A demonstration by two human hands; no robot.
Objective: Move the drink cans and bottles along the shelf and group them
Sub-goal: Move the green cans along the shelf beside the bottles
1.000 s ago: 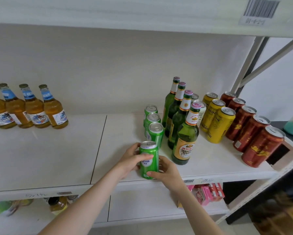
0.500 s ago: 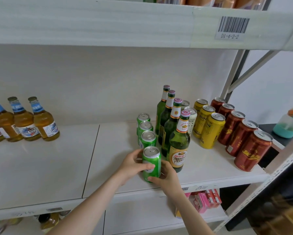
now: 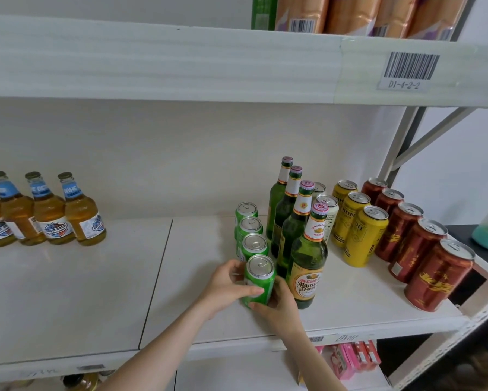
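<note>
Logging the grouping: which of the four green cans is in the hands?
The frontmost green can, nearest the shelf edge: left hand and right hand both grip it; the other three green cans stand untouched behind.

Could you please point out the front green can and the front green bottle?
front green can [image 3: 262,280]: head view, on its green side.
front green bottle [image 3: 309,253]: head view, on its green glass body.

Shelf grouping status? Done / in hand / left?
Done: green bottles, yellow cans and red cans each stand in their own row at the right; three green cans line up beside the bottles. In hand: left hand and right hand both grip a fourth green can at the front of that line. Left: probably settling it, then maybe the amber bottles, standing apart at far left.
</note>
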